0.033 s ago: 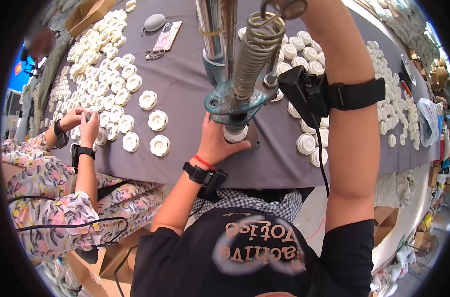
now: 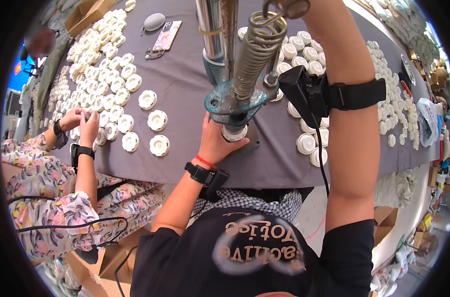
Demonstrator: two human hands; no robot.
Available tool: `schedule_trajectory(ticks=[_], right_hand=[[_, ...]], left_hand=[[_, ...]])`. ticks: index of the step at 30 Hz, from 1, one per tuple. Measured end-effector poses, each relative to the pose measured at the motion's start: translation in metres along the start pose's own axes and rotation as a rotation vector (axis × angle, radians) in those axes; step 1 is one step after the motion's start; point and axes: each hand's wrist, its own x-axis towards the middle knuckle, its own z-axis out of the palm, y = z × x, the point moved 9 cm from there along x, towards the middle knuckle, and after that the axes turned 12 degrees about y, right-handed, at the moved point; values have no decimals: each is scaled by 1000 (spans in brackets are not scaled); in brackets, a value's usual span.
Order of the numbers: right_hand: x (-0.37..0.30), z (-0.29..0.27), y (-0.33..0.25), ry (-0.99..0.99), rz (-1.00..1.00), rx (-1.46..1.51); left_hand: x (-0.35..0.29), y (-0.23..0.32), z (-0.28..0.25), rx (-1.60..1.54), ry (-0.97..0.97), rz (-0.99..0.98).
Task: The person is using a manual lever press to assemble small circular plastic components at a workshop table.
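Observation:
Under the blue-green plate of a hand press [image 2: 242, 101] sits a round white plastic part [image 2: 234, 134]. My left hand [image 2: 216, 141] is closed around its near left side, thumb along the front and the other fingers partly hidden by the press. A coil spring [image 2: 254, 54] and metal posts rise above the plate. My right forearm [image 2: 352, 143] stretches up past the press to the top edge, where the hand is cut off; what it touches does not show. White round caps [image 2: 305, 144] lie in rows right of the press.
Left of the press, many white ringed parts [image 2: 157, 120] cover the grey tablecloth [image 2: 195, 168], with a phone [image 2: 167, 36] and a grey oval device [image 2: 154, 22] behind. A co-worker's hands [image 2: 88, 121] hold something small at far left. A clear plastic bag [image 2: 427, 121] lies far right.
My left hand and forearm have shifted very slightly, the thumb moving a little up and to the left. Everything else looks the same.

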Motion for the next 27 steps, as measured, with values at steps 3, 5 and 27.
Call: schedule_trajectory(ticks=[3, 5, 27], right_hand=[[-8, 4, -7, 10, 9, 29], [-9, 7, -8, 13, 3, 50], [-227, -50, 44, -288, 530, 136]], left_hand=[[-6, -37, 8, -94, -43, -126], [-5, -47, 13, -136, -174, -157], [2, -43, 10, -59, -320, -36]])
